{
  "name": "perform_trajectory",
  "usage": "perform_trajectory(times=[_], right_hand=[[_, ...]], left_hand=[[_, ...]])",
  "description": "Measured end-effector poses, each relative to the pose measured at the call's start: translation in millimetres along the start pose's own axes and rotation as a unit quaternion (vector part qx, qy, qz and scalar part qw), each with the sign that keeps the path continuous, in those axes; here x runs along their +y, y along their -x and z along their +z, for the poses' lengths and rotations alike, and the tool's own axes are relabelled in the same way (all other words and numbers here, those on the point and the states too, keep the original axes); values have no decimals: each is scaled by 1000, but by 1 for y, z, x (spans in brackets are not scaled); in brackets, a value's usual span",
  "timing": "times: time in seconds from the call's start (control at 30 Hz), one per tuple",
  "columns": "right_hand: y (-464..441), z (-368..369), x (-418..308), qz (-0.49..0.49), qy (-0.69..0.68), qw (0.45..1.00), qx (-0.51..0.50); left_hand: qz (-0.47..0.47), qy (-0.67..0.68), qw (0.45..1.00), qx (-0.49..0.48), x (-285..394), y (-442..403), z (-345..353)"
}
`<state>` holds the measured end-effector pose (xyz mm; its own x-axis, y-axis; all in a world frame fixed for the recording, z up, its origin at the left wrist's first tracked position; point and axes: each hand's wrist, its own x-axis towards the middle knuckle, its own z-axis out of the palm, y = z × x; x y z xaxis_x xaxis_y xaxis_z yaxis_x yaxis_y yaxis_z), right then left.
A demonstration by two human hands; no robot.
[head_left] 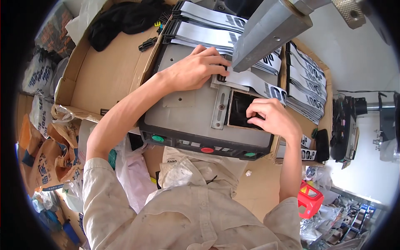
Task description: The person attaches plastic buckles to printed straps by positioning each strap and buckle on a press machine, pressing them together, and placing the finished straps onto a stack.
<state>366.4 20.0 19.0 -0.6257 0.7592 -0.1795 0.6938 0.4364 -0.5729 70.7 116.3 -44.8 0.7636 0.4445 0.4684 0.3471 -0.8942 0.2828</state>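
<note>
the left hand point(191, 68) is at the back of the machine point(179, 112), fingertips on the black clip point(221, 76) at the near end of the white strip point(252, 80). its grip is curled; whether it clamps the clip or only presses on it cannot be told. the strip lies across the machine beside the metal arm point(271, 31), with "00" legible on its visible end.

the right hand point(273, 116) is over the box point(230, 110), which has dark contents. its grip is half open, thumb and index finger apart, with nothing seen between them.

stacked strips point(200, 33) lie at the back of the machine, their print partly covered. more strips in the right carton point(328, 93) read "100%". the front panel carries green buttons point(158, 138) and a red button point(207, 150); its small labels are unreadable. at left, white bags point(41, 114) show "100%"; a brown bag point(48, 164) carries large blue characters. the left carton point(104, 73) contains a black cloth point(123, 25).
</note>
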Motion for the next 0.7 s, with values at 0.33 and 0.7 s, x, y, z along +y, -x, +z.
perform_trajectory(times=[0.33, 0.7], right_hand=[[-12, -37, -16, 21, -13, 999, -35], [-79, 0, 11, 61, -331, 921, 199]], left_hand=[[15, -26, 1000, 2, -2, 3, 2], [-6, 0, 1000, -25, 4, -7, -5]])
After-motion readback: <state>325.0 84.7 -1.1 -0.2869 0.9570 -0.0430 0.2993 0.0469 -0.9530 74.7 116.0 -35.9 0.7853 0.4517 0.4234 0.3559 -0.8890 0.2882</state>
